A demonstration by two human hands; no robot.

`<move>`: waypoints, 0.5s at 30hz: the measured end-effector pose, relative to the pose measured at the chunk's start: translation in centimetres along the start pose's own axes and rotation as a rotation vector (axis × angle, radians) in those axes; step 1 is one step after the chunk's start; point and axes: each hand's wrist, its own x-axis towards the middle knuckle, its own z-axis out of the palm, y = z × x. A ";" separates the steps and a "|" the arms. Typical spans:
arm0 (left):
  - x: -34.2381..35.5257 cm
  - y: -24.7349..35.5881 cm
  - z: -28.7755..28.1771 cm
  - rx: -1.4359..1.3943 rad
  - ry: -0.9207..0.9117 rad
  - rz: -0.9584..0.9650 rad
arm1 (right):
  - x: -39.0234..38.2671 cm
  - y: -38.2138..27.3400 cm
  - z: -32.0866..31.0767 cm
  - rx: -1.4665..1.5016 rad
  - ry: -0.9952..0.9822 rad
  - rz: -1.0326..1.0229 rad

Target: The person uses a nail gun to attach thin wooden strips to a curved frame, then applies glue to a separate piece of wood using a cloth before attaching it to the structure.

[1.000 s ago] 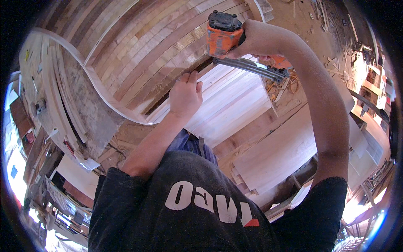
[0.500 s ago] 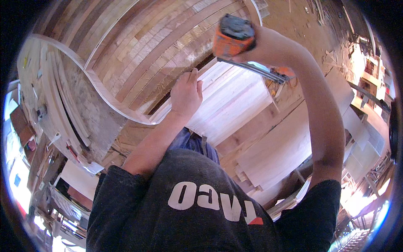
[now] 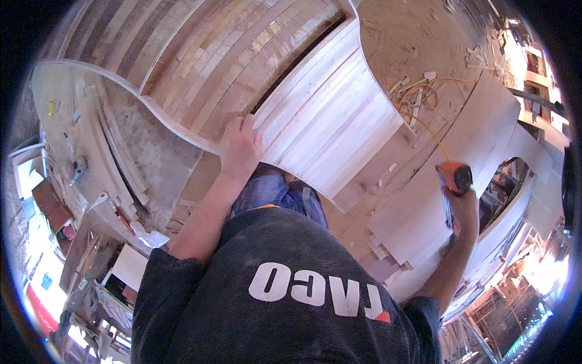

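My right hand (image 3: 464, 209) grips an orange and black air nail gun (image 3: 456, 177), held out to the right over flat wooden sheets. A yellow air hose (image 3: 438, 138) runs from around the tool toward the floor. My left hand (image 3: 241, 145) lies on the near end of a curved panel of pale wooden strips (image 3: 327, 112), fingers stretched out and slightly apart. Its fingertips touch the wood beside a long dark gap (image 3: 297, 64) between the pale strips and the browner strips (image 3: 224, 73). The underside of the left fingers is hidden.
Long loose battens (image 3: 112, 142) lie on the floor at left. Large wooden sheets (image 3: 418, 212) lie at right, with the coiled hose (image 3: 421, 97) and wood scraps beyond. A curved pale rim (image 3: 176, 126) edges the panel work. A cluttered bench area stands at far left.
My right hand has swung the nail gun from the panel's far edge back and down to the right. My left hand has shifted a little left and nearer, still on the wood.
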 end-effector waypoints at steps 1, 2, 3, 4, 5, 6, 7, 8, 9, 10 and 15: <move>-0.1 -0.1 0.0 0.013 0.002 0.018 | -1.5 3.3 1.2 0.070 0.044 0.068; -0.2 -0.2 -0.1 0.063 -0.040 -0.027 | -3.2 5.7 2.2 0.091 0.038 0.078; -0.2 -0.4 -0.2 0.113 -0.081 -0.072 | -4.7 8.0 3.2 0.139 -0.017 0.179; -0.4 -0.8 -0.1 0.132 -0.084 -0.057 | -6.4 10.3 4.3 0.188 -0.075 0.277; 0.0 -1.2 0.1 0.105 -0.098 -0.073 | -8.3 12.8 5.8 0.213 -0.073 0.285; 0.3 -1.5 0.1 0.079 -0.105 -0.099 | -9.9 15.2 7.7 0.348 -0.083 0.285; 0.7 -1.4 -0.2 0.089 -0.098 -0.080 | -11.9 17.4 9.7 0.484 -0.089 0.291; 0.9 -1.2 -0.4 0.075 -0.123 -0.080 | -13.7 18.8 11.5 0.501 -0.086 0.287; 1.2 -1.0 -0.7 0.059 -0.149 -0.081 | -15.5 19.5 13.3 0.538 -0.090 0.330; 1.4 -1.0 -1.0 0.070 -0.134 -0.070 | -17.0 20.2 15.0 0.580 -0.097 0.369; 1.4 -1.7 -0.4 0.081 -0.178 -0.098 | -19.0 18.1 17.9 0.752 -0.060 0.313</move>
